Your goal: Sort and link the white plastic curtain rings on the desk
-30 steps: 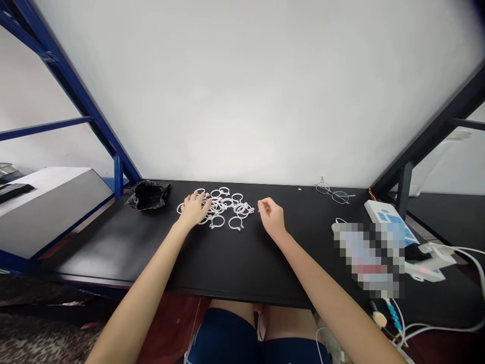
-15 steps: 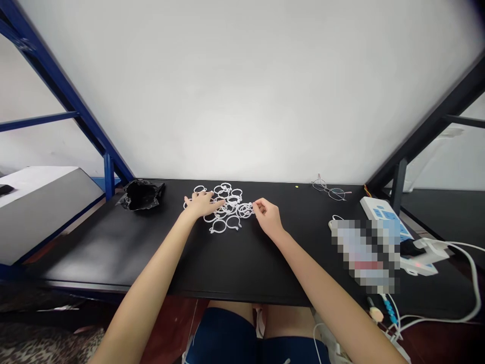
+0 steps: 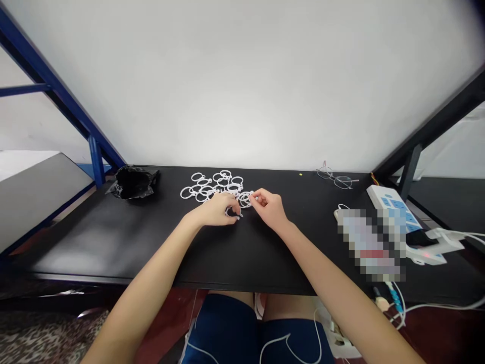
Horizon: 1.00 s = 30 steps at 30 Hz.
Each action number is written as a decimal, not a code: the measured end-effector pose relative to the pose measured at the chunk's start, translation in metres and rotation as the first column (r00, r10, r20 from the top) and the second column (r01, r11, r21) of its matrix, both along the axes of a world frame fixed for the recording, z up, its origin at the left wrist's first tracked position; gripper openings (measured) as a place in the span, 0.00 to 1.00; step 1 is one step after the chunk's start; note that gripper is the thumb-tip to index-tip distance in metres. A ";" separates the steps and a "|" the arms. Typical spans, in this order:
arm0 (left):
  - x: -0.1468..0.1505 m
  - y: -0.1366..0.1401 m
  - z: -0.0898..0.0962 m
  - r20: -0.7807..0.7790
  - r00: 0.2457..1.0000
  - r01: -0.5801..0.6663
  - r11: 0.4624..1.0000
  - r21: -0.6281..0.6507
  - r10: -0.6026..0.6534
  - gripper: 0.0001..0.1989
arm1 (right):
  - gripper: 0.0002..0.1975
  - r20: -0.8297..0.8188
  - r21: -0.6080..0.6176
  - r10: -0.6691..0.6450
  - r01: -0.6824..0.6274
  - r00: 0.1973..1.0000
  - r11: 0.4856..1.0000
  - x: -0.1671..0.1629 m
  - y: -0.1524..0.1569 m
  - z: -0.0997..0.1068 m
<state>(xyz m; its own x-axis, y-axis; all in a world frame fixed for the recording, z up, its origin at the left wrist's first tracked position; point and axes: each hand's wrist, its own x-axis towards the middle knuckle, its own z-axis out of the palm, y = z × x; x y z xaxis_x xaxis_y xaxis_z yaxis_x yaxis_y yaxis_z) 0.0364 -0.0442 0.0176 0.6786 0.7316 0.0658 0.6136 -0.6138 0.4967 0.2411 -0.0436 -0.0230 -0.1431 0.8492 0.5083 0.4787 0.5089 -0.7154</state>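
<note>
On black table: spread of white rings, longer sideways, mostly beyond left hand and left of right hand. With left, nearer: thumb and fingers curved apart about near-edge ring. With right: fingertips pinched together at rightmost rings; grip, can't tell.

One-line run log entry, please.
left hand: curled over white rings | right hand: at rings' right edge | black bag: left of rings

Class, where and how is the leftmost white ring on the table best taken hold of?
Probably pinch the left arc of the ring, across its thin band, coming from the left and above. It appears to lie flat on the table, with that arc exposed, while other rings crowd its right side.
</note>
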 end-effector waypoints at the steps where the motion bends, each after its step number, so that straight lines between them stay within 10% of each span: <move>1: -0.001 0.000 0.001 -0.003 1.000 0.007 0.999 -0.034 -0.007 0.08 | 0.10 -0.006 0.002 -0.008 0.008 1.000 1.000 0.001 0.001 0.001; 11: 0.000 0.002 -0.004 0.010 0.997 -0.076 0.988 -0.131 0.078 0.07 | 0.11 -0.066 -0.054 -0.010 0.006 0.998 0.998 0.001 0.000 0.004; 16: -0.002 0.003 0.003 0.264 0.951 -0.001 0.852 -0.523 0.163 0.11 | 0.15 -0.321 -0.252 -0.022 -0.063 0.947 0.966 0.000 0.002 0.009; 21: 0.002 0.008 -0.004 0.453 0.813 0.016 0.763 -0.646 0.366 0.13 | 0.18 -0.471 -0.361 0.076 -0.271 0.879 0.892 -0.001 0.002 0.014; 30: 0.016 0.008 -0.019 0.549 0.718 -0.069 0.829 -0.555 0.428 0.15 | 0.19 -0.467 -0.314 0.088 -0.259 0.880 0.913 -0.006 -0.004 0.015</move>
<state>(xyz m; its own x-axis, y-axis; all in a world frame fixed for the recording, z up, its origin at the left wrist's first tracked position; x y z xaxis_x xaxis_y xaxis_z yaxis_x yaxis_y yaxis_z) 0.0526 -0.0360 -0.0014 0.3909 0.9204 0.0072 0.1393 -0.0669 0.9880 0.2349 -0.0472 -0.0083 -0.1424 0.9650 0.2201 0.0038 0.2229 -0.9748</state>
